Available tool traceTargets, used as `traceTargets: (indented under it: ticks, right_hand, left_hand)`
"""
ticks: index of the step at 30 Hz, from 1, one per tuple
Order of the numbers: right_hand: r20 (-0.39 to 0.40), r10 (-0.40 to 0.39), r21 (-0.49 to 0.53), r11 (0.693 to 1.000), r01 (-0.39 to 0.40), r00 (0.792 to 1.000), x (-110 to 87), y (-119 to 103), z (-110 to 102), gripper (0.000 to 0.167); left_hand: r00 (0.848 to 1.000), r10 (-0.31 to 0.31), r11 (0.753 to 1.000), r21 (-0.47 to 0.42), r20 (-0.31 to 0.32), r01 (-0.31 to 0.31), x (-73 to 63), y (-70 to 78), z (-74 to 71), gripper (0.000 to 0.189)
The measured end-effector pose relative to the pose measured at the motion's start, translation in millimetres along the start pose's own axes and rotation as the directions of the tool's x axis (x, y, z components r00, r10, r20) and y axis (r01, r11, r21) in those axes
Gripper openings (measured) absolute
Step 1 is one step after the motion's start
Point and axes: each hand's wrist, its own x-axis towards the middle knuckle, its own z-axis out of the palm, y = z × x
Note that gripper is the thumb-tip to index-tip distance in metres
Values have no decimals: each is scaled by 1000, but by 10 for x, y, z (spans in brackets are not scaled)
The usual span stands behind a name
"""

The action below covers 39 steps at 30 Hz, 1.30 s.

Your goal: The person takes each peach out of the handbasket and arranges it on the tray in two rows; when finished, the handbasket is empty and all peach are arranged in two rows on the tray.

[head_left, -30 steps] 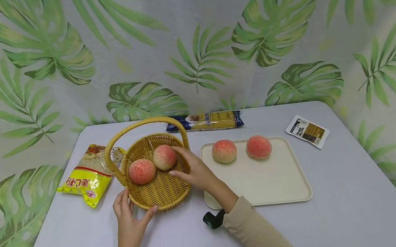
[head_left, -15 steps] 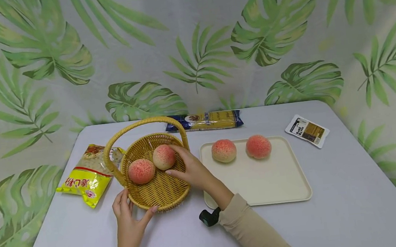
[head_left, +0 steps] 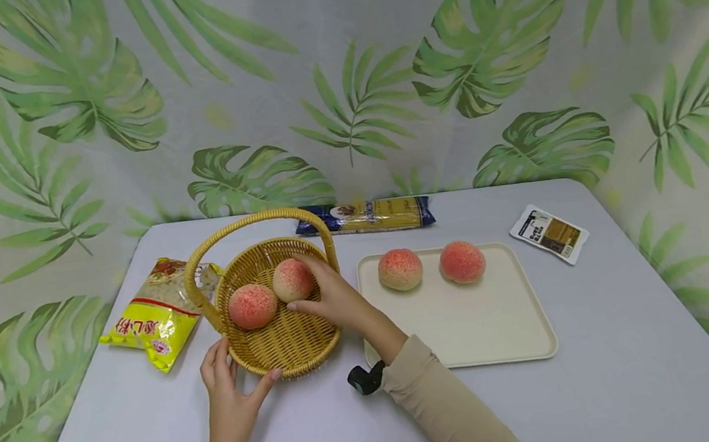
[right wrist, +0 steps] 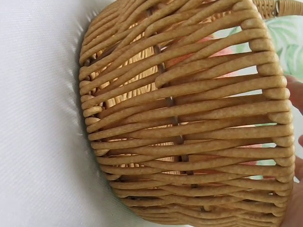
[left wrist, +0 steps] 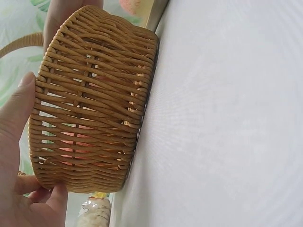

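Basket (head_left: 305,366) left of tray (head_left: 459,333); peaches (head_left: 252,306) inside, perhaps touching.

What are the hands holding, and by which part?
The left hand holds the wicker basket by its near-left rim. The right hand is at the right peach inside; grip unclear.

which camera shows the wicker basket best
The head view: from above it shows the wicker basket, its arched handle and much of its inside. Both wrist views show mostly its woven outside, plus a piece of handle.

beige right sleeve (head_left: 457,406) with folded cuff (head_left: 404,365); black wrist camera (head_left: 365,380)
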Motion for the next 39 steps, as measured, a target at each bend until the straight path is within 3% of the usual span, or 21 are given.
traceTargets:
  ticks: [21,39]
  right_hand:
    - [114,140,6,990,-142,984,225,49,55,78]
    - [73,297,113,946,-304,952,330,51,206,64]
  left_hand:
    - [1000,-6,1000,-2,6,6,10,24,-2,99]
    - [1000,14,1000,-2,0,-14,-9,10,-3,98]
